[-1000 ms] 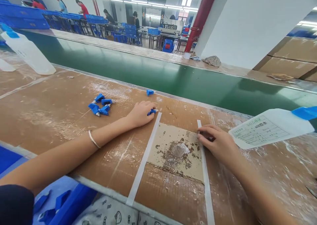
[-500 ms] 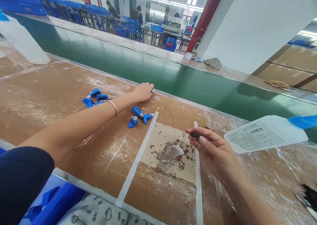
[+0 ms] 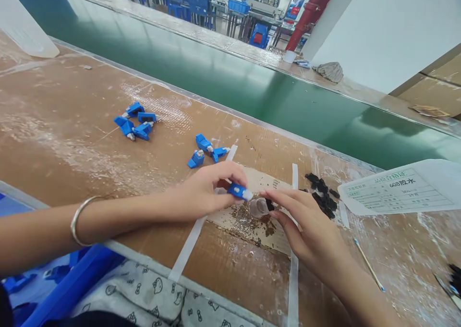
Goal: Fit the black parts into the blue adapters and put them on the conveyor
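Fingers of the left hand [image 3: 207,192] pinch a blue part [image 3: 236,190], the right hand [image 3: 304,219] grips a black piece [image 3: 269,205], and between their fingertips sits the cup [image 3: 257,209]! One stray nudge could tip it.

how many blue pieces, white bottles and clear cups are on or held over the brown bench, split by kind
Blue pieces: 8 (4 in the left cluster, 3 in the middle one, 1 in the left hand)
White bottles: 2
Clear cups: 1
Total: 11
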The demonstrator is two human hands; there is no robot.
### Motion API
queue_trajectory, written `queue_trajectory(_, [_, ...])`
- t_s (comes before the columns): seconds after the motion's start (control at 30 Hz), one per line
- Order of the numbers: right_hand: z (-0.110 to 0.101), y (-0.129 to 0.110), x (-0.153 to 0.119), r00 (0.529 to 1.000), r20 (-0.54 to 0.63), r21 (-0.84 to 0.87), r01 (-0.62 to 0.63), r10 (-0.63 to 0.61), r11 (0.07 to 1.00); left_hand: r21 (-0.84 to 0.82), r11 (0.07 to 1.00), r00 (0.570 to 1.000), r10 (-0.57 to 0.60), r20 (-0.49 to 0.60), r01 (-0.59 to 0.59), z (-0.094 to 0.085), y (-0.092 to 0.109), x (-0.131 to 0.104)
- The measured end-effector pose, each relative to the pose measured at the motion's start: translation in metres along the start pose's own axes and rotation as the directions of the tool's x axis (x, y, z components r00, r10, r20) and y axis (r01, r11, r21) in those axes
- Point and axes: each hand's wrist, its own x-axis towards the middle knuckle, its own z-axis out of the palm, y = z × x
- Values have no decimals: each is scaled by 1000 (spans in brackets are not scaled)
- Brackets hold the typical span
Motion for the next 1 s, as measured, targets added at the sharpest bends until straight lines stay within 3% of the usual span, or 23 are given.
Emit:
queue_trajectory(0.07, [0,-1,0,999,32,-37,11,-9,999,199,966,986,166,26,-168,2,-7,-8])
queue_trajectory(0.13, [0,-2,0,998,57,-55,3,0,998,310,921,972,225,68,-235,2,-12,-10])
queue_trajectory(0.53, [-4,2,1,983,184,-128,33,-9,991,376,890,966,241,91,-257,13,-12,-20])
queue_trajectory(0.7, [-2,1,2,988,155,-102,36,-19,994,397,888,973,213,93,-233,15,-12,-23])
queue_trajectory(0.77, [-1,-1,1,993,114,-39,-24,29,999,422,882,978,198,71,-210,17,-11,-23])
queue_trajectory(0.83, [-1,-5,-1,986,75,87,-158,152,984,440,880,983,178,47,-180,19,-11,-23])
queue_trajectory(0.93, [-4,-13,-4,924,62,301,-378,378,875,440,882,984,178,22,-169,23,-11,-23])
queue_trajectory(1.0, [-6,-19,-4,887,69,417,-442,457,794,427,883,978,209,8,-193,26,-11,-23])
